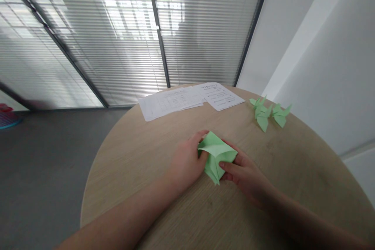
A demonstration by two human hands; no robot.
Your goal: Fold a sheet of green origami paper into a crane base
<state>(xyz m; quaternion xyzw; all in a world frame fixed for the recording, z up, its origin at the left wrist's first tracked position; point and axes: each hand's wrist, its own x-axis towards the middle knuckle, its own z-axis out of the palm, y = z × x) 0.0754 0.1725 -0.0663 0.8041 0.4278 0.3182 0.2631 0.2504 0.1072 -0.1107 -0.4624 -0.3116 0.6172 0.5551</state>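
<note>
A partly folded sheet of light green origami paper point(218, 150) is held between my two hands over the middle of the table. Its upper layer bulges up from the lower folds, and a narrow split point faces me. My left hand point(191, 156) grips the left side, its thumb tucked under the raised layer and its fingers at the far edge. On the right side, my right hand point(241, 172) pinches the paper with the thumb on top. The right fingers are partly hidden beneath it.
Several green folded paper cranes point(263, 116) sit near the right edge of the round wooden table point(123, 152). White sheets with writing point(175, 99) lie at the far side. Beyond stand windows with blinds point(199, 39); a white wall point(331, 66) rises at right.
</note>
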